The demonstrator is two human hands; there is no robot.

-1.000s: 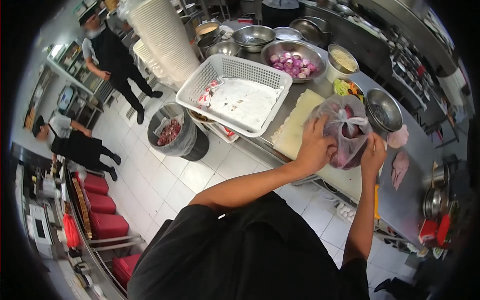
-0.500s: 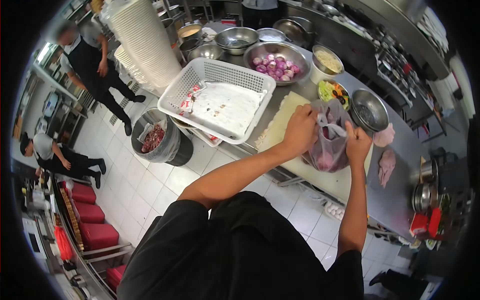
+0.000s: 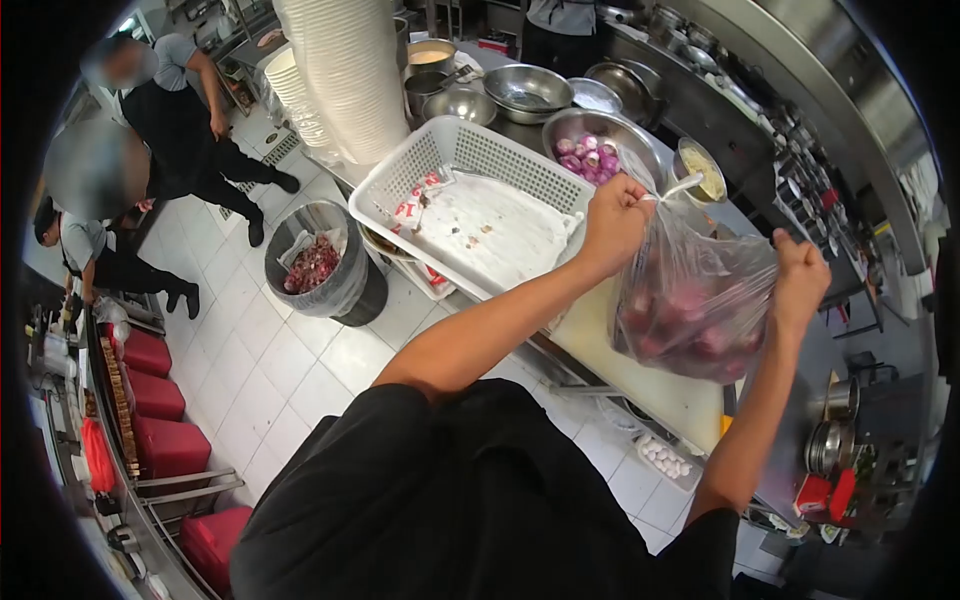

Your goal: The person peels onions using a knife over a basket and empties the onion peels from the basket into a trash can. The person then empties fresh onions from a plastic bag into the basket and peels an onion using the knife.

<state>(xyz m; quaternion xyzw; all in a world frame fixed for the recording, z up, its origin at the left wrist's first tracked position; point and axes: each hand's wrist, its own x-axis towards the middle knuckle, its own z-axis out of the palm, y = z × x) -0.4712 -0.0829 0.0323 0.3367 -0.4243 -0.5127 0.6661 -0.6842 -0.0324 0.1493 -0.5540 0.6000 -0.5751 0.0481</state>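
Note:
A clear plastic bag (image 3: 690, 320) of red onions hangs stretched between my hands above the pale cutting board (image 3: 640, 355). My left hand (image 3: 615, 222) is closed on the bag's knotted top, where a white twisted end sticks out to the right. On the bag's right side, my right hand (image 3: 800, 275) grips the plastic in a fist. Behind the bag, partly covered by it, a steel bowl (image 3: 640, 135) holds peeled purple onions (image 3: 588, 158). The perforated white basket (image 3: 372, 200), lined with white sheet, stands left of my left hand.
A lined bin (image 3: 355, 290) with onion scraps stands on the floor at the left. Tall stacked white containers (image 3: 345, 80) rise behind the basket, near several steel bowls (image 3: 528, 88). Two co-workers (image 3: 185, 120) are at the upper left. Eggs (image 3: 664, 457) sit below the table edge.
The bag has been raised off the board towards the camera and pulled wider. My right hand has moved right and up, my left hand up to the knot. The view has shifted.

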